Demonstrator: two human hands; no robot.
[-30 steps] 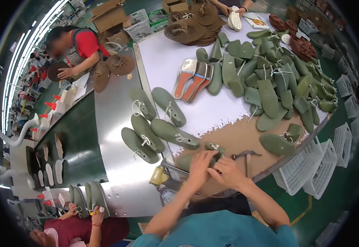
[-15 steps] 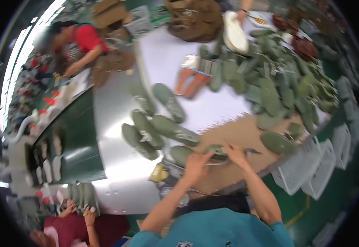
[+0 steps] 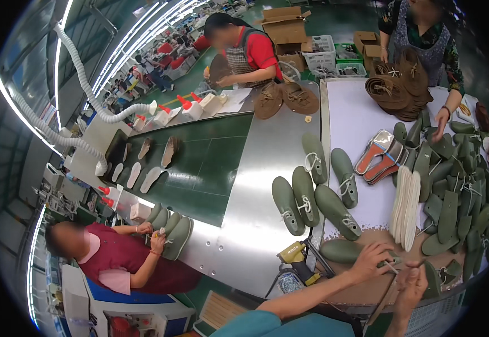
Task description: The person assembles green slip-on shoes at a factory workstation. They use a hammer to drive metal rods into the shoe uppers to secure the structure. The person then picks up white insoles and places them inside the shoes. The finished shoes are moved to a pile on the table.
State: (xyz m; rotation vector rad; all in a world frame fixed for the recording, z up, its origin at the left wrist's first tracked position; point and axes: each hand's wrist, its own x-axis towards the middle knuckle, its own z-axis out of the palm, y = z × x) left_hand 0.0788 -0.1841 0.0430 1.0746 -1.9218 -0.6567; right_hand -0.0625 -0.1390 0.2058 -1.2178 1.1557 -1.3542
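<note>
A shoe factory floor stretched out under long strip lights, with a dark green conveyor belt (image 3: 199, 163) running beside a steel counter (image 3: 256, 185) and a white-topped bench (image 3: 357, 121) at its right. At the near edge of the bench, on a brown cork-like patch (image 3: 368, 286), the person's left hand (image 3: 371, 259) lay on a smooth olive-green shoe last (image 3: 341, 250), fingers curled down and pressing on its rounded top. The right hand (image 3: 410, 283), just beside it, was closed around a thin pale stick-like tool (image 3: 391, 268) whose tip met the left hand's fingers; whether the grip was tight could not be told. It looked like a fitting or lacing step on that one last, and the next move would likely call for holding the last steady while the tool's tip was guided with care. More green lasts (image 3: 312, 194), matte and foot-shaped, some tied with white cord, lay in a loose row across the counter's right edge and the bench. A heap of them (image 3: 452, 196) filled the bench's right side, beside a stack of pale flat insoles (image 3: 406, 205) on edge and striped red sandal soles (image 3: 380, 157). Soft brown moccasins (image 3: 284, 98) sat at the far end of the counter. A yellow glue gun (image 3: 295, 254) rested at the counter's near edge. Three other workers (image 3: 250, 48) stood or sat around the line.
</note>
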